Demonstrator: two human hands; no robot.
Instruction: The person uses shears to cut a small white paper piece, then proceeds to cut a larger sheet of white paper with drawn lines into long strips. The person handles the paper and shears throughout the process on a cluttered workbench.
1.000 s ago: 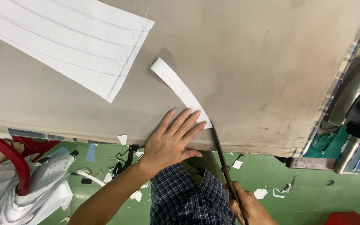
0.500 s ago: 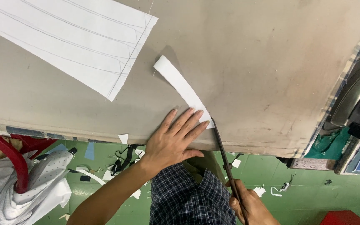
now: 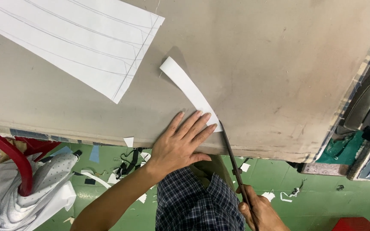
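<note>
The left hand point(image 3: 180, 145) lies flat and open on the white strip point(image 3: 189, 87) at the table point(image 3: 279, 64) edge while the right hand point(image 3: 262, 211) grips the scissors point(image 3: 232, 149), so it looks mid-cut, needing steady hands.

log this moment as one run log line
left hand flat on table edge | right hand holds scissors | white strip curling up | paper pattern apart

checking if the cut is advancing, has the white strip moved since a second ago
No. The curled white strip keeps the same place beside the corner of the large lined paper sheet, its near end pinned under the left hand.
</note>
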